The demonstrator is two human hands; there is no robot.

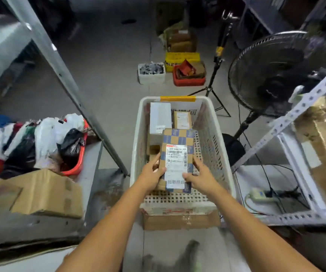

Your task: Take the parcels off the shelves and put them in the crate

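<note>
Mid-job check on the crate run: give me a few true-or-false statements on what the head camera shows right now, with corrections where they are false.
1. The left grip and the right grip both hold the checkered parcel inside the rim of the crate. True.
2. That parcel's label faces down. False: it faces up.
3. The crate holds nothing else. False: a white box and a small brown box lie at its far end.
4. A fan stands to the right of the crate. True.
5. The red basin on the left shelf holds only cardboard boxes. False: it holds plastic bags.
</note>
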